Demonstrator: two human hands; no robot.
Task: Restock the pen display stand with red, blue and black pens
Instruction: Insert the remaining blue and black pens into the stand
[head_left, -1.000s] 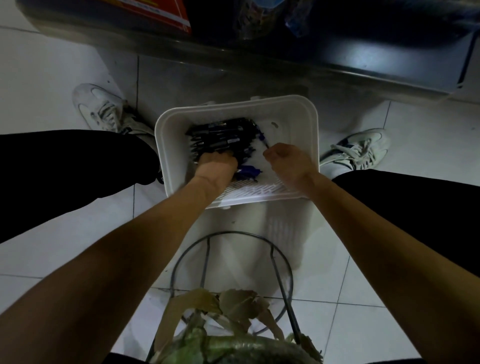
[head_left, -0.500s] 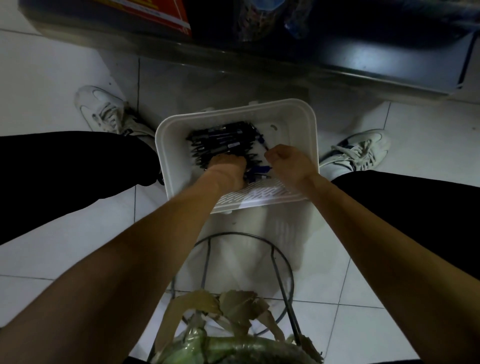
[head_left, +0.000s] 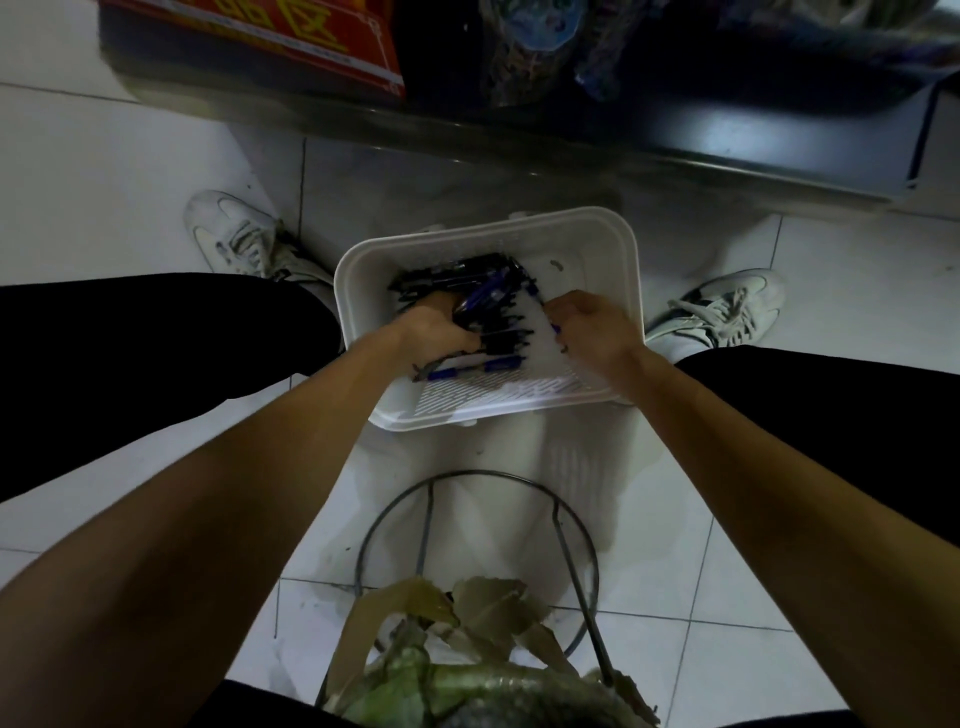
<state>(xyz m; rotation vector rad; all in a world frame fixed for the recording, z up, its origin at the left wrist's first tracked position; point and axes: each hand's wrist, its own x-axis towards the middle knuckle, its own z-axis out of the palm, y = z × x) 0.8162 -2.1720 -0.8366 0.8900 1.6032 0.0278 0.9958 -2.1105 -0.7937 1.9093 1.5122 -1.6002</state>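
Pens (head_left: 483, 283) lie heaped in the far-left of the white basket (head_left: 618, 260) on the floor (head_left: 156, 197). Left hand (head_left: 434, 332) curls round a bundle, gathering a batch; right hand (head_left: 592, 325) pinches what looks like one blue pen (head_left: 555, 328), likely sorting by colour.

L hand (head_left: 436, 332) now grips pens (head_left: 483, 301) (a bunch)
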